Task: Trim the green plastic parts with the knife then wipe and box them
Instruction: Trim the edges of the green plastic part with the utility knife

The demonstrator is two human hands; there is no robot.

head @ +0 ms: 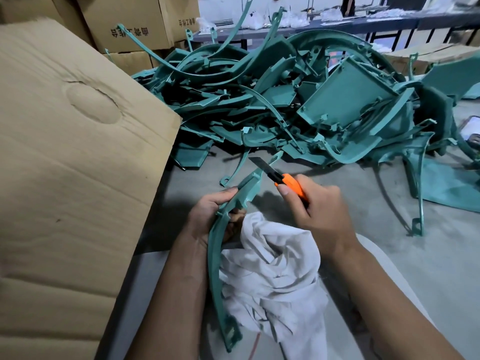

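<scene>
**Curved green trim piece in left hand, knife in right**

Left hand [211, 216] grips a long curved green plastic strip [217, 261] near its upper end, fingers wrapped round it, thumb on the outer edge. The strip is teal-green and matte. It arcs from above the hand, where it has a small tab, down past the left forearm to a rectangular bracket end with an open slot. It shows a raised rib along the edge and small moulded nubs near the grip.

Right hand [315, 211] is clenched round an orange utility knife [284, 181], index finger along the top of the handle. The dark blade is extended and points up-left toward the strip's top end; blade tip is near the strip, contact cannot be judged.

A crumpled white cloth [275, 279] lies just right of the strip, touching it, under the right forearm.

Beyond the strip, on the grey table [363, 224], sits a big tangled pile of green parts [298, 100]: curved strips, flat panels, clipped brackets. One loose bracket piece stands right of the knife hand.

Left of the strip is a large cardboard box [72, 157], its flap showing an oval handle punch-out. More printed cartons [130, 19] are stacked behind the pile.
</scene>
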